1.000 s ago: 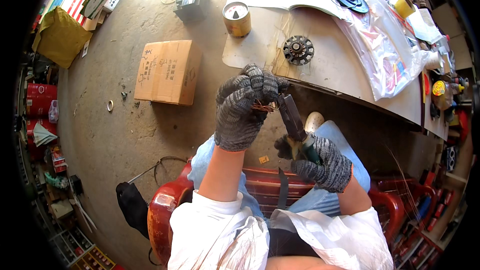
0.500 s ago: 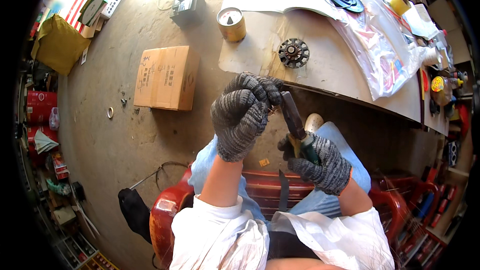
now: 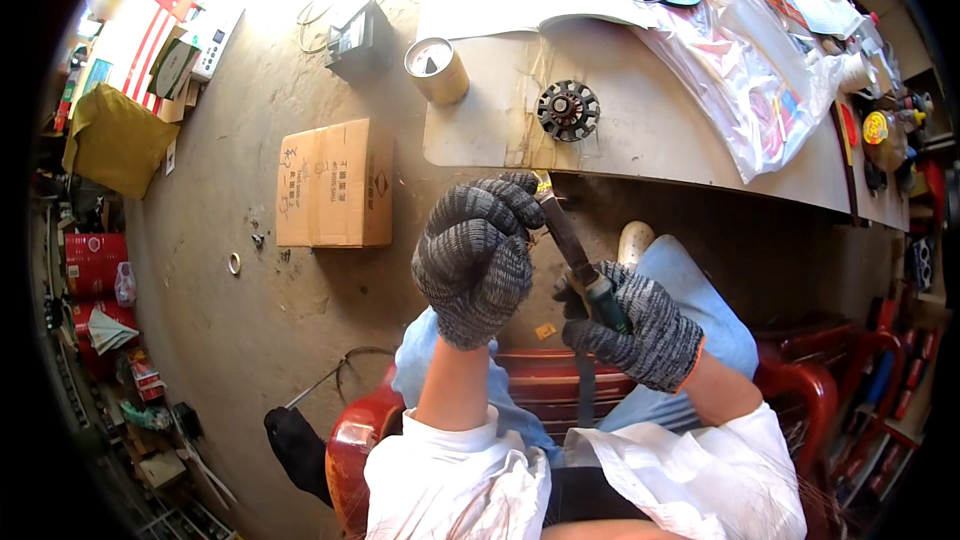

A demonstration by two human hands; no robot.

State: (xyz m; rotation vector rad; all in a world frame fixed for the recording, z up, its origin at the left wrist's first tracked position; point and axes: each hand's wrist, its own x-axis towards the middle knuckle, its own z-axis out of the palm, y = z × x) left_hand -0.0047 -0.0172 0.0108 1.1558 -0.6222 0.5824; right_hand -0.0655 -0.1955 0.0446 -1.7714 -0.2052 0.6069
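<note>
Overhead, the view takes in a worn concrete floor in hard sun, and a pale workbench crossing the upper right, its front edge running just above the hands. On the bench: a dark toothed wheel near the front edge, a small can at the left corner, a sheet of clear plastic draped to the right. A cardboard box sits on the floor left of the bench, well apart from the hands, with open floor beyond it as far as the clutter along the left wall.

Person seated on a red chair. Both hands gloved in grey knit. Left hand curled shut over a small part at the upper end of the tool; the part is mostly hidden, possibly a bit of wire. Right hand wrapped tight on the green handle of a file, its dark blade slanting up-left to the left fingers. Hands close together, below the bench edge, above the knees.
</note>
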